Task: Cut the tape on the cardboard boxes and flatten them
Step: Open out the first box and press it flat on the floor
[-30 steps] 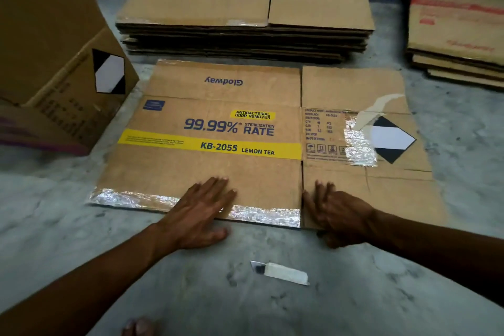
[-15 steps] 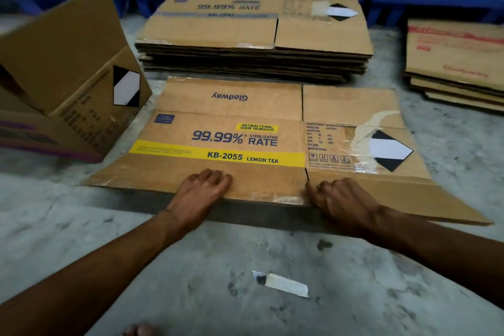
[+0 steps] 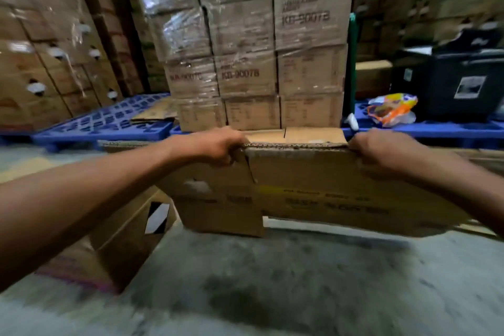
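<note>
Head view shows both hands gripping the top edge of a flattened box (image 3: 341, 194), which stands on edge, raised off the floor (image 3: 272, 281) in front of the person. The left hand (image 3: 215, 146) curls its fingers over the edge near the box's left part, beside a slit between flaps; the right hand (image 3: 379, 148) does the same at the right. Both are closed tightly on the cardboard, with nothing else in them.

The box's long axis runs left to right, across the line of the arms, and its broad face is toward the camera and hangs down from the fingers. The two hands sit level and about equally far forward, so neither is clearly nearer. As a judgement, this sheet is done being flattened and is being carried; setting it down flat would mean tipping the lower edge away.

Print on the held box is blurred; a yellow band shows, but the words cannot be read. Behind it, a wrapped stack of cartons (image 3: 245, 49) on a blue pallet (image 3: 103, 123) reads "KD-9007B", some of it upside down. An open box (image 3: 122, 240) with a black-and-white diamond label sits low at left, near the left forearm. A coloured bag (image 3: 392, 109) lies on the pallet at right.
</note>
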`<state>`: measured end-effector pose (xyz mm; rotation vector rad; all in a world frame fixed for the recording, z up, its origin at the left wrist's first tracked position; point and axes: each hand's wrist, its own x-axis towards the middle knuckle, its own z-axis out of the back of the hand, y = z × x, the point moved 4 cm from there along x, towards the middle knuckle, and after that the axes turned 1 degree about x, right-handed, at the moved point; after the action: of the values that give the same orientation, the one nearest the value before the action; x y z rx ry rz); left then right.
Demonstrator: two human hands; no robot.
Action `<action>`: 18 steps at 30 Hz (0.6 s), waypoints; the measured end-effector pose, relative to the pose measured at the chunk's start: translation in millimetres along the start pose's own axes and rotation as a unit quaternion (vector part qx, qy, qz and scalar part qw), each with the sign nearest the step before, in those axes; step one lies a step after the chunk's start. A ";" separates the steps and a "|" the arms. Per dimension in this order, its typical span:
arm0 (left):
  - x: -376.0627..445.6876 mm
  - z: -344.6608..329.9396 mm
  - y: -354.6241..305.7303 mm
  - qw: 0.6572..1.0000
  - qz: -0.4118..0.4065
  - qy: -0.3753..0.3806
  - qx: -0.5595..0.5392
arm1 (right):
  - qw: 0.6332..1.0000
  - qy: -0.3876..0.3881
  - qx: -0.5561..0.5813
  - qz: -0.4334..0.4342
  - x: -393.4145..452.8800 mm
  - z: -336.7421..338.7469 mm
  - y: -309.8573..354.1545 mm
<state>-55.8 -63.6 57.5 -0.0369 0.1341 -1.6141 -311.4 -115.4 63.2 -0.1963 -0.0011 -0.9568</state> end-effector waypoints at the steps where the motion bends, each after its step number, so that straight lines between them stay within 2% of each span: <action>1: 5.2 20.0 -5.6 1.000 -0.012 -0.008 0.017 | 1.000 -0.017 0.003 -0.016 5.1 17.3 -6.0; 4: 22.3 69.5 -13.2 0.998 -0.031 -0.029 0.049 | 0.996 -0.067 0.003 -0.063 22.1 62.4 -21.6; 10: 52.1 131.9 3.8 0.985 -0.053 -0.156 0.045 | 0.977 -0.179 -0.038 -0.109 58.9 128.1 -24.6; 13: 69.3 122.5 32.3 0.964 -0.074 -0.246 0.073 | 0.968 -0.217 -0.052 -0.114 84.2 119.1 -7.9; 16: 97.5 87.8 80.6 0.944 -0.084 -0.309 0.080 | 0.972 -0.205 -0.057 -0.101 131.5 84.3 16.4; 18: 120.9 60.3 112.2 0.938 -0.061 -0.329 0.087 | 0.973 -0.199 -0.063 -0.095 169.4 53.7 28.6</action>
<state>56.1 -192.8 98.0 -0.4519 -0.5387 -1.6501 -185.8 -227.9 126.0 -0.5107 -0.3342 -1.0958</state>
